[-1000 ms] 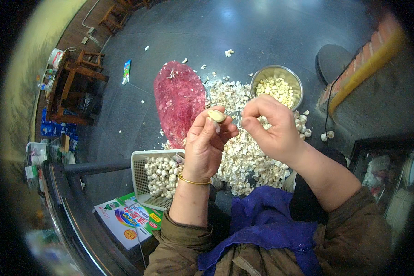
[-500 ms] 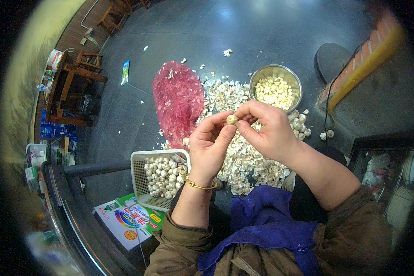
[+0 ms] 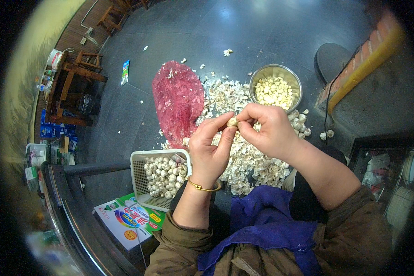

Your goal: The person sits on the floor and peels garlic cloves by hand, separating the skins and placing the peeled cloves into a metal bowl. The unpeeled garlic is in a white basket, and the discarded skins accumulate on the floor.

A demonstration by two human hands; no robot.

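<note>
Between my two hands is a small pale garlic bulb (image 3: 232,122), held above a heap of garlic skins (image 3: 250,161). My left hand (image 3: 210,145) pinches it from the left with thumb and fingers. From the right, my right hand (image 3: 269,131) grips its side with thumb and forefinger. Beyond the right hand stands a steel bowl (image 3: 301,94) of peeled garlic cloves (image 3: 275,91). Whole garlic bulbs (image 3: 164,175) fill part of a white plastic basket (image 3: 135,171) to the left of my left wrist. More unpeeled bulbs (image 3: 300,123) lie on the floor near the bowl.
A red mesh bag (image 3: 178,101) lies flat left of the skins. Under the basket's near side is a green and white box (image 3: 129,221). A brick ledge with a yellow edge (image 3: 361,69) rises at the right. Wooden stools (image 3: 89,60) stand far left.
The garlic bulb has turned slightly in my fingers. My left hand has tilted a little and its fingers have shifted on the bulb; the right hand has barely moved.
</note>
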